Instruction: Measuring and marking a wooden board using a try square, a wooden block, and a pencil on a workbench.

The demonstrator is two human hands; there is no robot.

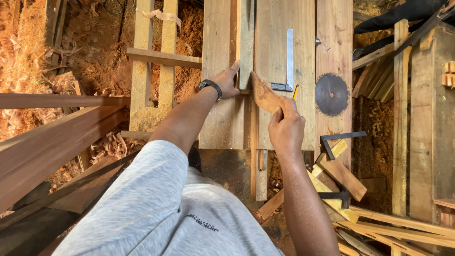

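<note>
My left hand (pixel 228 81), with a black watch on the wrist, rests flat against a narrow upright strip of wood (pixel 245 45) on the plank bench (pixel 222 123), index finger pointing up along it. My right hand (pixel 286 127) grips a short brown piece of wood (pixel 263 95), held slanted with its far tip touching the strip beside my left hand. A metal try square (pixel 288 64) and a yellow pencil (pixel 295 91) lie just right of the piece.
A round saw blade (pixel 332 94) lies on the reddish board at right. A black square (pixel 337 140) and offcuts (pixel 341 178) are piled below it. Long boards (pixel 52 142) run at left, a wooden frame (pixel 154 61) over sawdust. Someone's dark-clothed limb (pixel 403 12) shows top right.
</note>
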